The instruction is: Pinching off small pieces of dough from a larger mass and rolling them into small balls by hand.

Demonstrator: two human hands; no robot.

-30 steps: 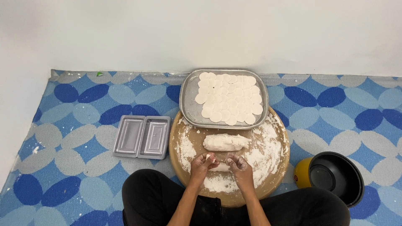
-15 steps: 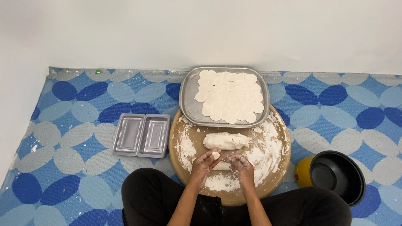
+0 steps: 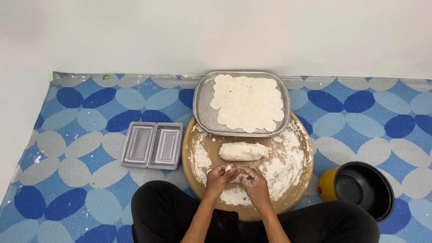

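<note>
Plain white wall above a patterned floor mat.
Mat: overlapping blue, grey and pale ovals, dusted with white specks; lighting even.

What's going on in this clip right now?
A person sits on a patterned mat, both hands together over a floured round wooden board. The left hand and right hand pinch a small piece of dough. A larger dough log lies just beyond, and a metal tray holds many flat dough rounds.
</note>
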